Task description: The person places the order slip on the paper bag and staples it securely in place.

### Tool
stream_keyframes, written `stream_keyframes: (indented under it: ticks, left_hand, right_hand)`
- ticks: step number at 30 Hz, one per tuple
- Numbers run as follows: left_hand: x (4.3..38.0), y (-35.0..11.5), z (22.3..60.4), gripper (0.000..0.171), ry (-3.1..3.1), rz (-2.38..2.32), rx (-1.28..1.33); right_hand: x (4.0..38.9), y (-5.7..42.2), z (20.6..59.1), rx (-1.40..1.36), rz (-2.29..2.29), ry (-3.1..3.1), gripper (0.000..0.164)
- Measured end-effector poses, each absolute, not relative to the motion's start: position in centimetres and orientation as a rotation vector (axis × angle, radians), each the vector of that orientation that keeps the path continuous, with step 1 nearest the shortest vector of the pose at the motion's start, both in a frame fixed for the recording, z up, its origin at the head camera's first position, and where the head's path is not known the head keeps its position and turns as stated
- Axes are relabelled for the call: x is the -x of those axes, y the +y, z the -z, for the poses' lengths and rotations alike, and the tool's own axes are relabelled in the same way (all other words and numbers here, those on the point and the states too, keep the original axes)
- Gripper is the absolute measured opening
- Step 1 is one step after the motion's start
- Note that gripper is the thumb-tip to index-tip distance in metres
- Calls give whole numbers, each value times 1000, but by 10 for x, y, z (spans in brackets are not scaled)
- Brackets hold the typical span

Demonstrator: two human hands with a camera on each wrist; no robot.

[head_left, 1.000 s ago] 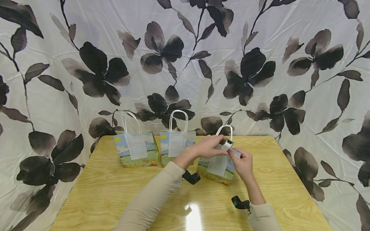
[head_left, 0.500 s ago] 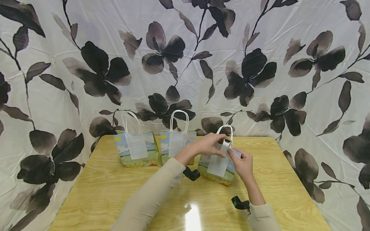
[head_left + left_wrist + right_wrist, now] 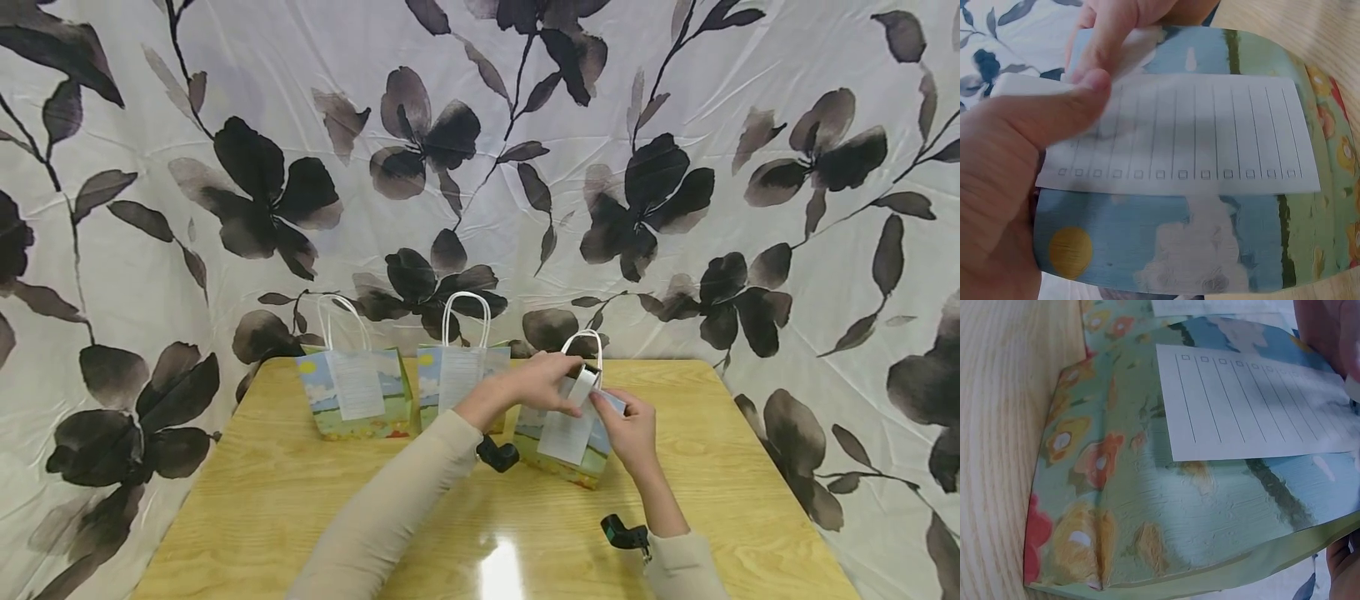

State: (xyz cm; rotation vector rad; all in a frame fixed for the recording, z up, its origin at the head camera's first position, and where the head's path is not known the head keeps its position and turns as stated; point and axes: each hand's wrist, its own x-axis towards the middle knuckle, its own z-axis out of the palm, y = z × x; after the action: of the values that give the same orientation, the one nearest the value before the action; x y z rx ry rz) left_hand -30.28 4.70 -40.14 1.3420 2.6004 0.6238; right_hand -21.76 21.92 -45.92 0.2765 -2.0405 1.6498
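In the head view, my left hand point(image 3: 542, 385) grips a small white and dark object point(image 3: 586, 382), which looks like a stapler, at the top edge of the right-hand paper gift bag point(image 3: 591, 467). My right hand point(image 3: 632, 427) pinches the bag's top edge close beside it. A white lined sheet with a column of small checkboxes point(image 3: 1179, 134) lies flat against the bag's front. In the left wrist view, my left thumb presses over the sheet's upper end. The bag leans slightly, its white handles point(image 3: 582, 337) standing up behind my hands.
Two similar gift bags stand on the wooden table point(image 3: 300, 500) to the left, one at far left point(image 3: 390, 396) and one in the middle point(image 3: 427, 400). Each bears a white lined sheet. A floral cloth point(image 3: 525, 208) hangs behind the table.
The stapler-like object has tilted a little, showing more of its white top than a second ago. Both hands stay at the bag's top edge. The head view has shifted slightly.
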Motion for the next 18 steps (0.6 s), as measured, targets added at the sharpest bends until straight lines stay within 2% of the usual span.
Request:
stream_keyframes:
  ticks: [5, 10, 18]
  left_hand:
    - [305, 47, 403, 55, 2594, -659, -1347]
    - [306, 48, 406, 64, 2593, -681, -1336]
    - [307, 47, 410, 55, 2580, -739, -1379]
  right_hand:
    - [216, 219, 458, -254, -1647, -2055, 8]
    - [214, 218, 456, -251, -1627, -2093, 12]
    - [214, 216, 453, -204, -1657, -2212, 20]
